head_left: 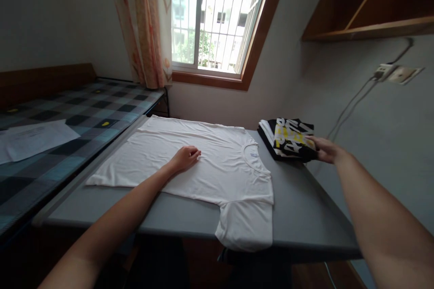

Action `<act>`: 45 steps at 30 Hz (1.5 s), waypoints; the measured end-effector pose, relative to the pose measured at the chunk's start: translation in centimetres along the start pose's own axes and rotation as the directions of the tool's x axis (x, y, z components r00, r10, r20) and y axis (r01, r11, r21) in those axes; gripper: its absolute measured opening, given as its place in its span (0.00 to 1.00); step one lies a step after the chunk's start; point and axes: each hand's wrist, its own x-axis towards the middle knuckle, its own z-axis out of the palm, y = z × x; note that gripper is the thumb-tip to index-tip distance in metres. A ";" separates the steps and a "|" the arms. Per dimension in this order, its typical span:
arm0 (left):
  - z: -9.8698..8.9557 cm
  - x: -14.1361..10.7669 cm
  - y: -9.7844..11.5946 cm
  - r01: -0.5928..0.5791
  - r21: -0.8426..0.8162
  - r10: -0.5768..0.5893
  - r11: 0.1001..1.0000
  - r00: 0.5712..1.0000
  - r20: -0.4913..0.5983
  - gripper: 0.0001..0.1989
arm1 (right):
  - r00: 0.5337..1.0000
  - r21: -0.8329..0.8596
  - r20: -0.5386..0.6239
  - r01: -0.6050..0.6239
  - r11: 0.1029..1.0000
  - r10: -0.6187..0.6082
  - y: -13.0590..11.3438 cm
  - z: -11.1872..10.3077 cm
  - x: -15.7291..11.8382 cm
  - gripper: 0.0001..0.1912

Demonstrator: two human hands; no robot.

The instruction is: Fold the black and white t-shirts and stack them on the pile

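Note:
A white T-shirt [210, 158] lies spread flat on the grey table, its neckline to the right and one sleeve hanging over the front edge. My left hand [185, 158] rests on the middle of the shirt, its fingers loosely curled together, with nothing visible in them. To the right, my right hand [325, 149] grips the near right side of a black folded T-shirt [293, 137] with white and yellow print. That one lies on top of a stack of folded clothes [266, 135], white and black. The right thumb and the undersides of the fingers are partly hidden.
The grey table [305, 216] meets the wall on the right. A bed with a checked cover [118, 99] and some papers [37, 140] stands left. Above the right side hang a wooden shelf [369, 29] and a wall socket [384, 72] with cables.

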 end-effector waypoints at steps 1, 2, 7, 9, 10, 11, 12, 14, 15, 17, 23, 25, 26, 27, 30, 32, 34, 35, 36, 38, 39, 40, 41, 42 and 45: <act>0.0 0.0 0.0 -0.010 0.018 0.010 1.000 1.000 0.007 0.15 | 0.997 0.059 0.054 -0.064 0.996 0.061 0.5 0.0 0.2 0.15; 0.0 0.0 0.1 -0.020 0.032 0.020 0.999 1.000 0.011 0.15 | 0.985 0.127 0.105 -0.149 0.981 0.136 0.8 -0.1 0.4 0.24; 0.0 0.0 0.2 -0.036 0.034 0.035 0.999 0.999 0.018 0.16 | 0.997 0.101 -0.069 0.032 0.994 -0.025 0.2 -0.5 1.6 0.45; 0.0 0.0 0.3 -0.035 0.027 0.035 0.999 0.999 0.016 0.16 | 0.971 0.067 -0.172 0.181 0.981 -0.167 -0.1 -0.5 2.5 0.44; 0.0 0.0 0.3 -0.034 0.024 0.033 0.999 0.999 0.012 0.16 | 0.952 0.047 -0.224 0.223 0.974 -0.207 -0.1 -0.4 3.0 0.43; 0.0 0.0 0.3 -0.031 0.022 0.030 0.999 0.999 0.010 0.15 | 0.936 0.020 -0.272 0.236 0.972 -0.222 -0.1 -0.3 3.5 0.42; 0.0 0.0 0.4 -0.027 0.021 0.027 0.999 1.000 0.009 0.15 | 0.923 -0.010 -0.321 0.219 0.976 -0.211 0.1 0.0 3.9 0.39; -0.1 0.0 0.4 -0.017 0.024 0.017 1.000 1.000 0.010 0.15 | 0.908 -0.055 -0.392 0.135 0.989 -0.145 0.8 0.5 4.6 0.33; -0.1 0.0 0.4 -0.014 0.026 0.013 1.000 1.000 0.010 0.15 | 0.905 -0.055 -0.413 0.089 0.995 -0.104 1.3 0.8 4.9 0.31; -0.1 -0.1 0.4 -0.011 0.029 0.010 1.000 1.000 0.012 0.15 | 0.899 -0.037 -0.437 0.022 0.999 -0.036 2.1 1.2 5.1 0.30; 0.0 0.0 0.6 -0.013 0.057 0.011 0.998 0.999 0.036 0.15 | 0.849 -0.484 -0.467 -0.011 0.875 -0.247 2.2 2.2 3.9 0.26; 0.0 0.0 0.7 -0.010 0.059 0.007 0.998 0.999 0.035 0.13 | 0.812 -0.653 -0.360 0.132 0.746 -0.459 2.0 3.0 3.3 0.26; 0.0 -0.1 0.8 -0.007 0.060 0.005 0.998 0.999 0.034 0.13 | 0.819 -0.699 -0.264 0.201 0.686 -0.510 1.9 3.4 3.1 0.28; -0.1 -0.1 0.8 -0.005 0.061 0.003 0.998 0.999 0.036 0.13 | 0.847 -0.722 -0.167 0.243 0.648 -0.504 1.8 3.9 3.1 0.30; -0.1 -0.1 0.8 -0.001 0.068 -0.002 0.998 0.999 0.048 0.13 | 0.941 -0.743 0.008 0.232 0.628 -0.338 1.8 5.1 3.4 0.35; -0.1 -0.1 0.7 0.001 0.068 -0.004 0.998 0.999 0.050 0.13 | 0.959 -0.747 0.022 0.203 0.633 -0.281 1.8 5.5 3.6 0.37; 0.0 -0.1 0.7 0.000 0.064 -0.003 0.998 0.999 0.047 0.13 | 0.950 -0.754 -0.002 0.204 0.624 -0.313 1.8 5.9 3.2 0.37; 0.0 -0.1 0.7 0.000 0.064 -0.003 0.998 0.999 0.045 0.13 | 0.930 -0.760 -0.017 0.226 0.609 -0.366 1.7 6.3 2.8 0.36; 0.1 -0.1 0.7 0.001 0.066 -0.004 0.998 0.999 0.042 0.12 | 0.898 -0.767 -0.029 0.261 0.586 -0.439 1.7 6.9 2.2 0.34; 0.1 0.0 0.8 0.005 0.068 -0.007 0.998 0.999 0.040 0.12 | 0.780 -0.767 -0.019 0.389 0.510 -0.625 1.4 8.8 0.5 0.30; 0.1 0.0 0.9 0.005 0.069 -0.007 0.998 0.999 0.039 0.11 | 0.731 -0.750 0.019 0.461 0.473 -0.682 1.3 10.0 -0.5 0.28; 0.0 -0.1 0.9 0.002 0.068 -0.005 0.998 0.999 0.038 0.11 | 0.701 -0.724 0.074 0.526 0.445 -0.709 1.1 11.4 -1.6 0.27; 0.0 -0.1 1.0 -0.005 0.065 0.002 0.998 0.999 0.041 0.11 | 0.694 -0.693 0.133 0.576 0.434 -0.708 1.0 12.9 -2.7 0.25; 0.0 -0.2 1.0 -0.014 0.062 0.011 0.998 0.999 0.044 0.11 | 0.701 -0.659 0.200 0.613 0.436 -0.684 1.0 14.4 -3.8 0.24; 0.0 -0.5 1.0 -0.052 0.094 0.049 0.994 0.998 0.038 0.10 | 0.736 -0.581 0.375 0.660 0.476 -0.563 1.2 18.1 -6.8 0.24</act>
